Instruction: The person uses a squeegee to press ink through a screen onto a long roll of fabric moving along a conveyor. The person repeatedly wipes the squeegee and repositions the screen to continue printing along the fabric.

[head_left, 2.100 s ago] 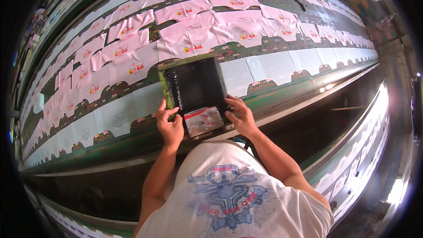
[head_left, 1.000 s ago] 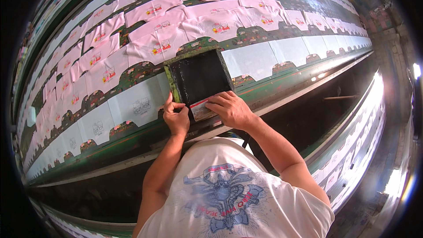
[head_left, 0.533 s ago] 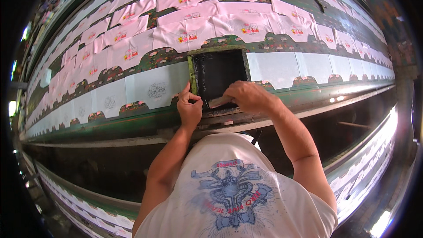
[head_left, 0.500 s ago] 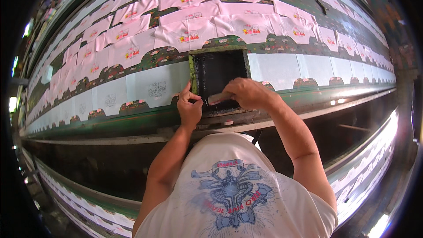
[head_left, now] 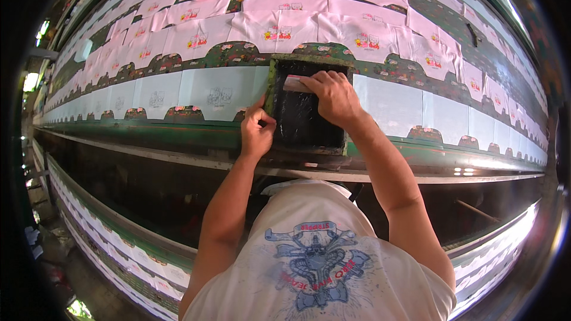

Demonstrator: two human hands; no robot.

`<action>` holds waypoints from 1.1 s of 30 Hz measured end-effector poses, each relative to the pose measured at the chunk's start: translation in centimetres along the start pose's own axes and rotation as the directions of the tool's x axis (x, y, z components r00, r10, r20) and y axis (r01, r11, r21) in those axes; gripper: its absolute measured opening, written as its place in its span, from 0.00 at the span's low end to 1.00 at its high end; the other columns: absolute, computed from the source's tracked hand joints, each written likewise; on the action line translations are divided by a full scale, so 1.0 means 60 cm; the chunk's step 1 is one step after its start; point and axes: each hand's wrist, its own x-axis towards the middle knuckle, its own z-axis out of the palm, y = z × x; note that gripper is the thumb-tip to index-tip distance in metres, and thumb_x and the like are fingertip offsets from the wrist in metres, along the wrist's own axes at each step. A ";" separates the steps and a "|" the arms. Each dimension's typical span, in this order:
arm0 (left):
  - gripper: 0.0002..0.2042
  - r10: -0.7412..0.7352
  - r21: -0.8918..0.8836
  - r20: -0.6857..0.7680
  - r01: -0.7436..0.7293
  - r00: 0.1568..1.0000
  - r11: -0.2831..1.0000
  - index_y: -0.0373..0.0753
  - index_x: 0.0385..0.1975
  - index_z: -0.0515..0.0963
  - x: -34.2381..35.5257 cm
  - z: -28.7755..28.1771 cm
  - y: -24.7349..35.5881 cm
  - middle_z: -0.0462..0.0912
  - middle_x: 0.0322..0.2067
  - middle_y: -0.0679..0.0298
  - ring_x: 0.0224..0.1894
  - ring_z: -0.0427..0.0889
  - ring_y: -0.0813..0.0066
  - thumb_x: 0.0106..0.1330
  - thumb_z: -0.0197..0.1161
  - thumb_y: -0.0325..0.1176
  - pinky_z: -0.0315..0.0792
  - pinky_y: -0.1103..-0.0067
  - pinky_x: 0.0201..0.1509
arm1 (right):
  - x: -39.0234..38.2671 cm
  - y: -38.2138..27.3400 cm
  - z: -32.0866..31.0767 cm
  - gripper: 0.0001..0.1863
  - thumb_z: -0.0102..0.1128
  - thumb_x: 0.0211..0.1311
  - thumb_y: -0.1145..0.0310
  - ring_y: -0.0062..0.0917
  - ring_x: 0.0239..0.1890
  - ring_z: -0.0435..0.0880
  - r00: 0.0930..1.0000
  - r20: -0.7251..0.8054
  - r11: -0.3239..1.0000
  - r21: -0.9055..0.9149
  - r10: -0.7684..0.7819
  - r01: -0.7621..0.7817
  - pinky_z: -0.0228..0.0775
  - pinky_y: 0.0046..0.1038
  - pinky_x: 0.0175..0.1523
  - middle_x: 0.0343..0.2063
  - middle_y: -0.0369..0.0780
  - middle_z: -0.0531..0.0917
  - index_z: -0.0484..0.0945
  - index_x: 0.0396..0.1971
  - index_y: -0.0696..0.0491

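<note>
A screen-printing frame (head_left: 321, 151) with a dark mesh and green-stained rim lies on a row of pale blue fabric pieces (head_left: 193, 86). My left hand (head_left: 259, 134) is closed at the frame's left side, thumb and forefinger pinched together against the rim. Inside the frame, toward its far left corner, my right hand (head_left: 338, 100) grips a small flat squeegee (head_left: 294, 83). That hand's fingers cover the squeegee's right part. Just left of the frame, a fabric piece carries a dark outline print (head_left: 220, 96) of two figures.
Beyond the frame, rows of pink fabric pieces (head_left: 276, 31) with coloured prints cover the long table. Its near rail (head_left: 196, 159) runs in front of me. A dark gap separates it from another table with fabric (head_left: 148, 267) behind. A small dark object (head_left: 474, 35) lies at far right.
My right hand has moved the squeegee from the near end of the frame to its far end. My left hand stays at the frame's left side. The whole view has shifted slightly.
</note>
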 end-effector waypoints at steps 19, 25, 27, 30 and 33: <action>0.09 0.096 -0.014 -0.081 -0.097 0.992 0.995 0.38 0.28 0.81 -0.005 0.006 -0.040 0.82 0.72 0.39 0.72 0.82 0.43 0.55 0.73 0.17 0.73 0.58 0.77 | -0.159 -0.176 -0.034 0.31 0.77 0.58 0.67 0.41 0.60 0.84 0.981 0.195 1.000 -0.002 0.027 -0.027 0.76 0.45 0.63 0.62 0.43 0.83 0.85 0.65 0.51; 0.14 0.136 0.030 -0.047 -0.135 0.990 0.990 0.45 0.41 0.93 0.001 0.033 -0.028 0.85 0.68 0.40 0.74 0.81 0.42 0.57 0.75 0.20 0.70 0.57 0.82 | -0.198 -0.161 -0.040 0.28 0.82 0.58 0.64 0.49 0.68 0.81 0.989 0.084 0.983 0.129 0.122 -0.132 0.72 0.51 0.74 0.64 0.48 0.85 0.88 0.59 0.54; 0.24 0.132 -0.049 -0.056 -0.135 0.990 0.990 0.45 0.60 0.89 -0.009 0.012 -0.019 0.79 0.75 0.44 0.77 0.77 0.44 0.62 0.79 0.26 0.68 0.56 0.83 | -0.230 -0.134 -0.033 0.24 0.78 0.63 0.70 0.51 0.68 0.82 0.951 -0.123 0.957 0.088 0.285 -0.275 0.72 0.52 0.75 0.66 0.51 0.85 0.88 0.60 0.56; 0.22 0.234 0.019 -0.143 -0.234 0.962 0.972 0.42 0.60 0.88 -0.019 -0.034 -0.017 0.84 0.70 0.50 0.69 0.83 0.47 0.66 0.79 0.27 0.75 0.57 0.75 | -0.290 -0.064 -0.028 0.22 0.70 0.71 0.73 0.53 0.72 0.78 0.750 -0.350 0.812 0.062 0.562 -0.580 0.68 0.55 0.78 0.69 0.52 0.82 0.86 0.64 0.54; 0.16 0.344 0.028 -0.166 -0.344 0.924 0.938 0.41 0.55 0.87 -0.035 -0.093 -0.059 0.89 0.62 0.55 0.62 0.87 0.50 0.67 0.76 0.23 0.79 0.59 0.69 | -0.352 0.019 -0.023 0.23 0.65 0.78 0.69 0.52 0.75 0.75 0.690 -0.415 0.695 -0.170 0.593 -0.699 0.66 0.55 0.78 0.72 0.52 0.80 0.83 0.70 0.52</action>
